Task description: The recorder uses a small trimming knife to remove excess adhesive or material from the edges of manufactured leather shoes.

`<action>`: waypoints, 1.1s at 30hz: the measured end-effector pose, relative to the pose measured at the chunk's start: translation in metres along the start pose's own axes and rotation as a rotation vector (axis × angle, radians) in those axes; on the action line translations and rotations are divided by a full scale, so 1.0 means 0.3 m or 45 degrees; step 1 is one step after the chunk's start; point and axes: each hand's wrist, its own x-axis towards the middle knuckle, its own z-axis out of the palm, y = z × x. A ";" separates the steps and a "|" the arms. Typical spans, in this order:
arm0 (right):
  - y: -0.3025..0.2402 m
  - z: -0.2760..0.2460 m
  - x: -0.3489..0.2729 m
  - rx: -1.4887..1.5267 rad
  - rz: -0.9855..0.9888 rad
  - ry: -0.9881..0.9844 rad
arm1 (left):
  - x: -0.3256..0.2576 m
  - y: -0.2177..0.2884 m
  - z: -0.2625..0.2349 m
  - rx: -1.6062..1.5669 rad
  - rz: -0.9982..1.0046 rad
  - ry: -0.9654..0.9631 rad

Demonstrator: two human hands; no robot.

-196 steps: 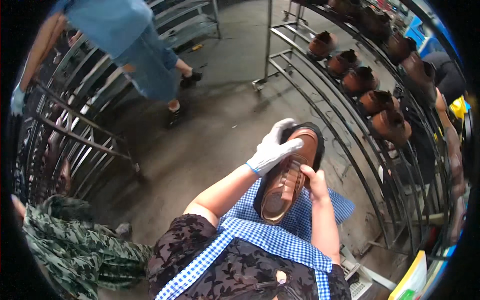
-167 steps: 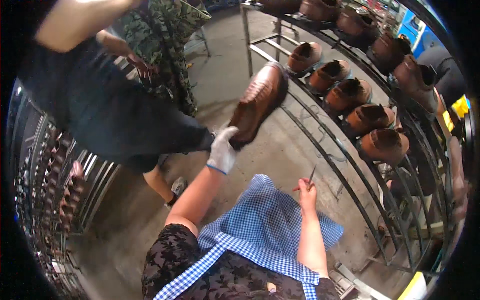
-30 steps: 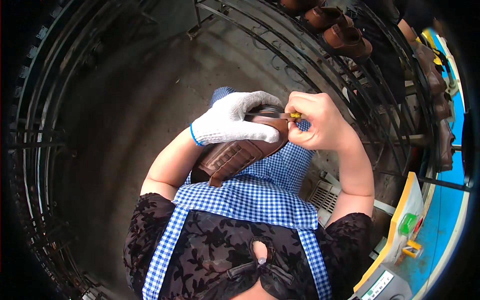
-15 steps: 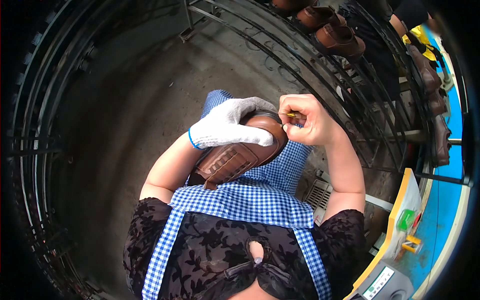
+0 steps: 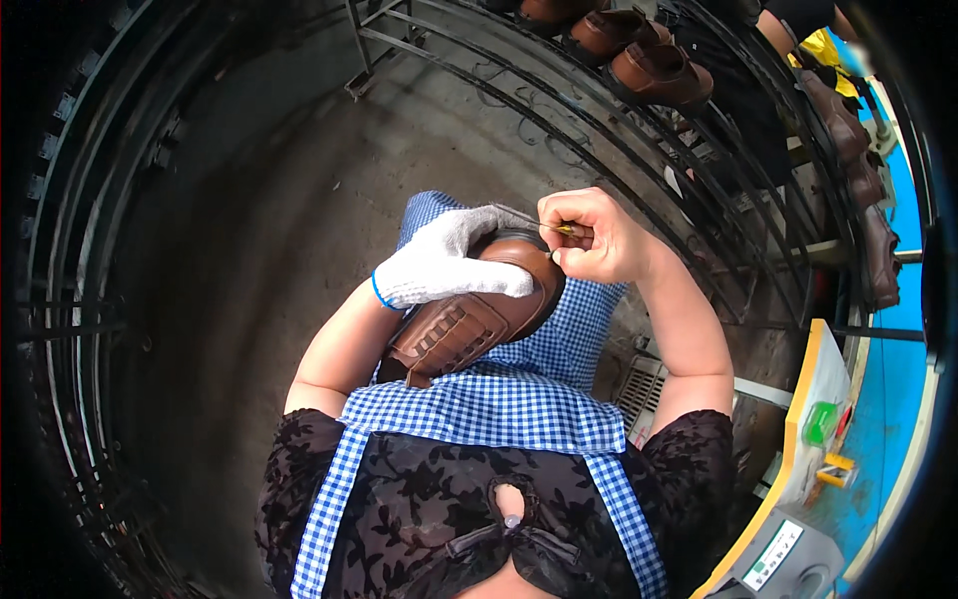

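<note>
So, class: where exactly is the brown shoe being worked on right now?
In the head view, the brown shoe lies centre frame on the blue checked apron, under the gloved left hand, its toe beside the bare right hand.

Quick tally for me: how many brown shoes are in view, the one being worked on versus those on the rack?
Brown shoe held on the lap: 1
Brown shoes on the metal rack: at least 6, some cut off at the rim
Total: at least 7
</note>
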 end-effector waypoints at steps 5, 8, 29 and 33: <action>0.008 -0.008 -0.002 0.034 0.032 -0.047 | 0.006 -0.015 0.006 0.000 0.004 0.009; 0.013 -0.013 -0.003 0.052 0.070 -0.055 | 0.014 -0.024 0.005 -0.040 0.004 -0.018; 0.039 -0.041 -0.013 0.175 0.111 -0.127 | 0.020 0.037 0.016 -0.049 -0.104 -0.034; 0.039 -0.040 -0.009 0.216 0.121 -0.126 | 0.021 0.051 0.015 -0.105 -0.100 -0.058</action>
